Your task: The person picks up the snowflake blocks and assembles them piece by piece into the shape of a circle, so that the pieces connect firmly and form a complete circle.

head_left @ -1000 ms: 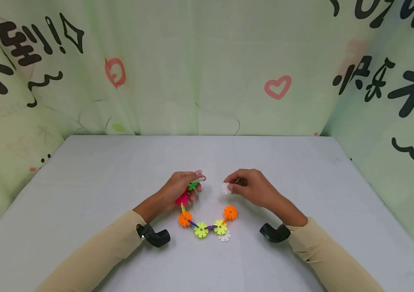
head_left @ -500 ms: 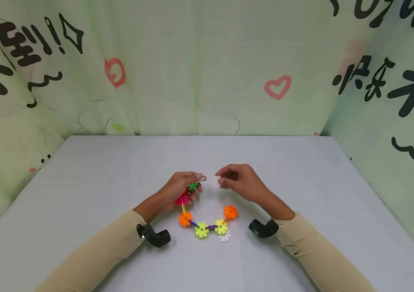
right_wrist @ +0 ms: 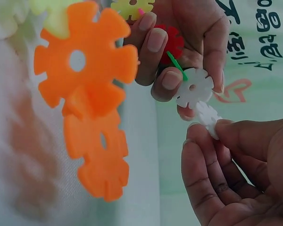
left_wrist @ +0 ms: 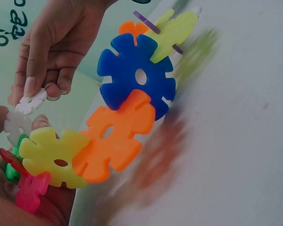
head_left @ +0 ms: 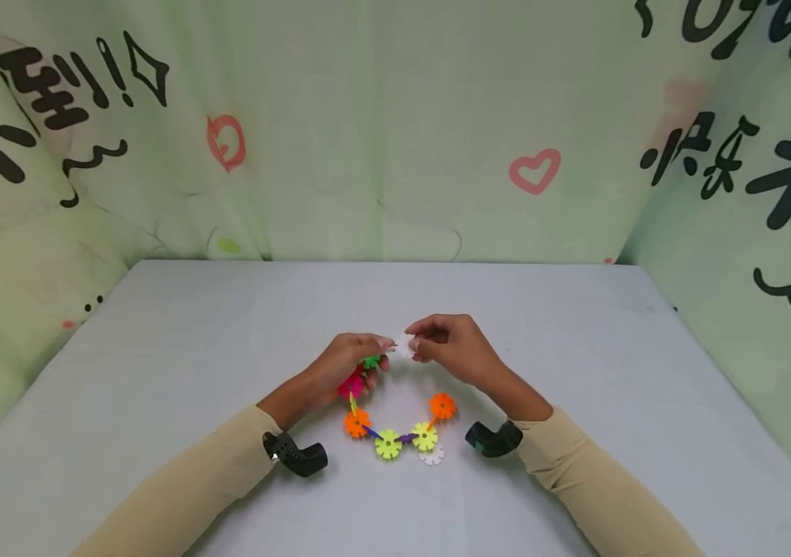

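Observation:
In the head view, a chain of notched interlocking discs curves across the table, with a yellow disc at its low point and an orange disc at its right end. My left hand holds the other end, pinching a white disc that follows green disc and red disc. Between thumb and fingertips, my right hand pinches a second white disc. Its edge meets the chain's white disc in the right wrist view. A blue disc of the chain shows in the left wrist view.
One more white disc lies partly beneath the right yellow disc. The white table is enclosed by a printed green curtain at the back and sides. Each wrist wears a black camera.
My right hand has moved left with the white disc, up to the left hand's fingertips. The left hand keeps its grip nearly in place, and the head view has shifted slightly.

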The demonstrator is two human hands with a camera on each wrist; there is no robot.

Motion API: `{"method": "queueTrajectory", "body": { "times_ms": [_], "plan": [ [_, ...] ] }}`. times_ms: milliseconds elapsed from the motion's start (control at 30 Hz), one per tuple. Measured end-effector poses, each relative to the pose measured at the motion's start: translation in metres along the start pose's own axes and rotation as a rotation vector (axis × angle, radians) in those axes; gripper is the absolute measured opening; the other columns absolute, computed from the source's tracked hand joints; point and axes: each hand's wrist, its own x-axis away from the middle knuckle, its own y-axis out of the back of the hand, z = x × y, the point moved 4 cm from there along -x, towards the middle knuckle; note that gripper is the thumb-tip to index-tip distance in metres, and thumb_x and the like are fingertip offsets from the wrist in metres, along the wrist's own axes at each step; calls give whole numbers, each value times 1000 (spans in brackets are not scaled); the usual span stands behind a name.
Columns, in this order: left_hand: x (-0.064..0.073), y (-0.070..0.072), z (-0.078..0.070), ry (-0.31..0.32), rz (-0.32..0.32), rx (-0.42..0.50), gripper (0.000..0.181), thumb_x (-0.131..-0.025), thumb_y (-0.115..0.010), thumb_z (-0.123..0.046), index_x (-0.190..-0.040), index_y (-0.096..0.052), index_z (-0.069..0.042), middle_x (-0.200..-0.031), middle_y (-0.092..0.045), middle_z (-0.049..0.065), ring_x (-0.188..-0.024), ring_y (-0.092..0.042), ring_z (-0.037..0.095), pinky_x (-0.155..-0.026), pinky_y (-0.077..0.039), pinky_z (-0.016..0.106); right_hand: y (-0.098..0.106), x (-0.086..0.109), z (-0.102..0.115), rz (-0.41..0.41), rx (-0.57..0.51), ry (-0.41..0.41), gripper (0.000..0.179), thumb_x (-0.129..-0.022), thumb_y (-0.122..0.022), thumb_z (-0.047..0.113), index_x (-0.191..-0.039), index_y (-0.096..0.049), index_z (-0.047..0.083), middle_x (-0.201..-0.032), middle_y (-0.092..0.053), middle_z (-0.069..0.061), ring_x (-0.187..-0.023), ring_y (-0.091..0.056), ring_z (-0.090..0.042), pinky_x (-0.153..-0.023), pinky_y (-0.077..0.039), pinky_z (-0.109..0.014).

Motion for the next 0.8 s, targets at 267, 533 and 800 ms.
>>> {"method": "queueTrajectory", "body": {
  "times_ms": [267, 533, 800],
  "plan": [
    [0, -1, -1, -15, -21, -61, 36, -98, -57, -26, -122, -60, 2, -83, -61, 6, -53, -50, 15, -46, -45, 24, -3, 0, 1, 1, 7, -24, 17, -91, -67, 4, -105, -69, -6, -83, -70, -9, -77, -69, -34, -74, -56, -43],
    [3, -1, -3, -77, -12, -132, 35, -102, -53, -25, -119, -60, 4, -81, -59, 7, -55, -49, 15, -47, -42, 24, -8, -2, 4, -7, -18, -11, 16, -91, -66, 1, -104, -69, -8, -82, -70, -12, -74, -66, -36, -68, -56, -36],
    [5, -6, -4, -138, 41, -178, 38, -102, -51, -26, -105, -59, 12, -76, -57, 10, -57, -50, 15, -53, -45, 24, -10, 0, 1, -5, -38, -50, 16, -92, -65, 3, -105, -69, -6, -81, -69, -10, -76, -65, -37, -69, -56, -35]
  ]
}}
